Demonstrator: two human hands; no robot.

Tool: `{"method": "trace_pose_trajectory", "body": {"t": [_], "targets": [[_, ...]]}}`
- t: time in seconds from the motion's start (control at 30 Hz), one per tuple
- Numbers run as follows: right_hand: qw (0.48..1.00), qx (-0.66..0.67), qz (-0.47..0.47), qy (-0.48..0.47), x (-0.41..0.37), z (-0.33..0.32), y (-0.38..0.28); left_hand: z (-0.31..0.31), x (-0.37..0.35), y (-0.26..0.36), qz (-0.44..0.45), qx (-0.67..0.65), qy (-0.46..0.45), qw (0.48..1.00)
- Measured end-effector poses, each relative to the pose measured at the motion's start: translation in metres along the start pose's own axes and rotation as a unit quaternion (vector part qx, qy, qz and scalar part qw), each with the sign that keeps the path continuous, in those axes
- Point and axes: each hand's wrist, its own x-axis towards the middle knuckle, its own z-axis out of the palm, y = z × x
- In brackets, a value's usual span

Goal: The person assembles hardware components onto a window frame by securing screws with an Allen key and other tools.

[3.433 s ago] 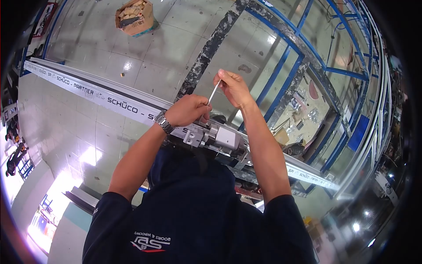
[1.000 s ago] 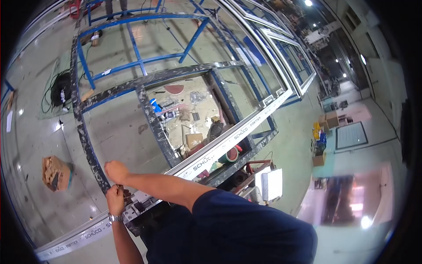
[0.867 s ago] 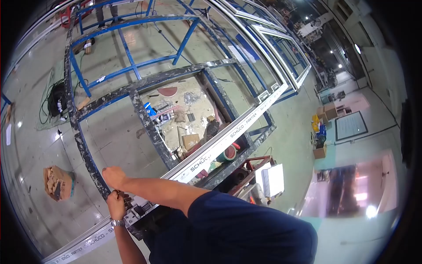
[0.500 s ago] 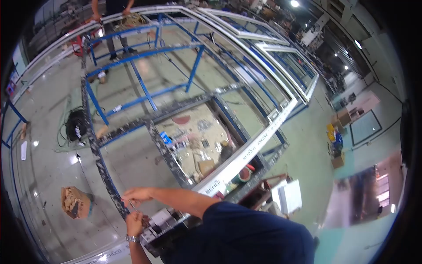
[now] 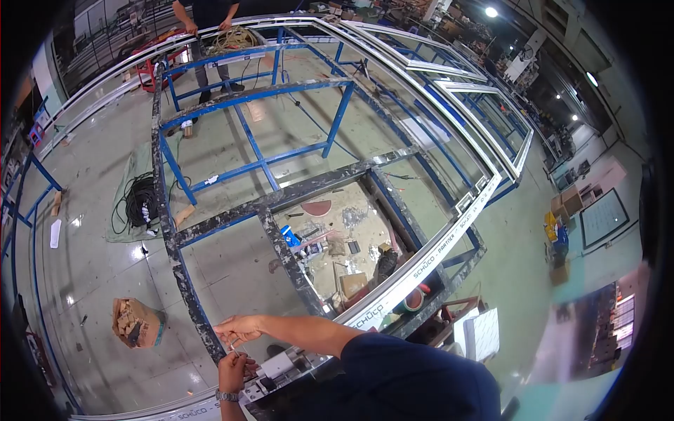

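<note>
Swinging wide now: the view has lifted off the work since three seconds back, and both hands, then dead centre, sit low at the bottom edge. Right hand (image 5: 239,328) has closed up on the left, fingertips narrow and pinching the top of the thin metal rod (image 5: 230,343). Left hand (image 5: 234,368), wristwatch (image 5: 226,396) on it, is curled shut just below, seemingly round the rod's lower end, though it's too small to be sure of the grip. Just right of the left hand sits the metal fitting block (image 5: 277,365), on the Schüco aluminium profile (image 5: 421,268) that runs away up and right from the hands. Left of them, on the floor, is a cardboard box of offcuts (image 5: 135,323). Far beyond is another person (image 5: 209,12) at a blue steel trestle (image 5: 253,95).

Risk as I read it: that's only a fingertip pinch on a slim rod, with the hands at the fringe of view. It could slip free and drop under the profile, or bend if pushed off-line at the fitting.
</note>
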Motion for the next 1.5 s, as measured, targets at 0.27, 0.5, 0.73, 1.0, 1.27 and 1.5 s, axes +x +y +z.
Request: {"method": "trace_pose_trajectory", "body": {"t": [0.27, 0.5, 0.73, 1.0, 1.27, 1.5], "targets": [[0.997, -0.042, -0.039, 0.047, 0.009, -0.011, 0.018, 0.005, -0.004, 0.012, 0.057, 0.111, 0.005, 0.992], [0.794, -0.532, -0.165, 0.246, -0.104, 0.072, -0.026, -0.005, -0.026, 0.031, 0.224, 0.069, 0.173, 0.957], [0.872, -0.245, -0.326, 0.27, -0.193, 0.144, 0.065, 0.093, -0.119, 0.083, 0.256, 0.198, 0.006, 0.946], [0.775, -0.175, -0.35, 0.497, -0.323, 0.088, 0.114, 0.054, -0.162, 0.023, 0.362, 0.424, 0.248, 0.792], [0.452, -0.76, -0.298, 0.361, -0.279, 0.06, 0.135, 0.023, -0.133, -0.016, 0.429, 0.634, 0.192, 0.613], [0.407, -0.819, -0.291, 0.279, -0.285, 0.061, 0.097, 0.017, -0.129, -0.015, 0.457, 0.65, 0.184, 0.578]]}}
